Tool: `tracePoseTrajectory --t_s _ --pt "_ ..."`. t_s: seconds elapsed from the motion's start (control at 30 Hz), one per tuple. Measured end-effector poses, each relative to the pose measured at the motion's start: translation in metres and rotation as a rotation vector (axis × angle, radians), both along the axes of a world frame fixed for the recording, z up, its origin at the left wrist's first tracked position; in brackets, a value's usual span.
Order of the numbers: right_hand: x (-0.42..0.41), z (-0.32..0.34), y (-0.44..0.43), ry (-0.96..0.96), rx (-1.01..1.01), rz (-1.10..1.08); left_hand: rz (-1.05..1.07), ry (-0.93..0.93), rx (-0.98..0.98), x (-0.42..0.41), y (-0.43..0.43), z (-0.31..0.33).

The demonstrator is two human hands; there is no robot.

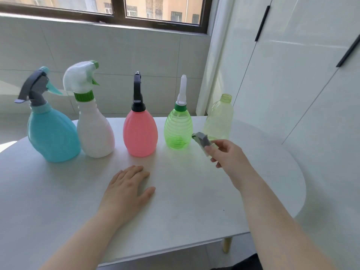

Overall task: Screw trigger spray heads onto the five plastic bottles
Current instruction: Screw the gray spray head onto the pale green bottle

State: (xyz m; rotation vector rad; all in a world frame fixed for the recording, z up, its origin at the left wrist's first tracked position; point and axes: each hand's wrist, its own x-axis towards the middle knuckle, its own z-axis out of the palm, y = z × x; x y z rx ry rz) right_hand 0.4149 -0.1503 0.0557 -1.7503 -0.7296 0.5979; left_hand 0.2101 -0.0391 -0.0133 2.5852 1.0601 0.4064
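Observation:
Several bottles stand in a row at the back of the white table (175,201). From the left: a blue bottle (52,133) with a grey head, a white bottle (95,131) with a white and green head, a pink bottle (140,133) with a black head, and a ribbed green bottle (178,129) with a white head. At the far right a pale yellow-green bottle (221,117) stands with its neck bare. My right hand (228,154) holds a grey spray head (202,140) just in front of that bottle. My left hand (126,190) lies flat on the table, fingers spread.
A tiled wall and a window sill run behind the bottles. White cabinet doors with black handles (262,23) stand to the right. The table's rounded edge (300,184) curves away on the right, and its front edge is near me.

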Motion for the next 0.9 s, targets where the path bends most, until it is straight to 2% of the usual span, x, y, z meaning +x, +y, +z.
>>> tracePoseTrajectory --t_s 0.07,0.17,0.27,0.37,0.5,0.6,0.73,0.9 --pt "0.014 0.008 -0.021 0.228 0.256 -0.041 0.001 -0.028 -0.022 -0.001 -0.004 0.002" --pt "0.04 0.012 -0.04 0.526 0.585 -0.102 0.01 -0.171 -0.085 0.01 -0.015 0.015" --pt "0.062 0.013 -0.049 0.662 0.756 -0.216 -0.111 -0.319 -0.065 0.046 -0.027 0.04" --pt "0.081 0.009 -0.056 0.765 0.906 -0.307 -0.192 -0.415 -0.131 0.099 -0.034 0.064" --pt "0.096 -0.003 -0.064 0.822 0.916 -0.405 -0.177 -0.471 -0.164 0.164 -0.029 0.074" --pt "0.101 -0.01 -0.066 0.813 0.875 -0.481 -0.057 -0.512 -0.253 0.195 -0.018 0.075" --pt "0.108 -0.016 -0.068 0.768 0.809 -0.501 0.015 -0.493 -0.443 0.218 -0.006 0.07" --pt "0.112 -0.019 -0.067 0.746 0.774 -0.499 0.016 -0.483 -0.518 0.233 0.003 0.059"
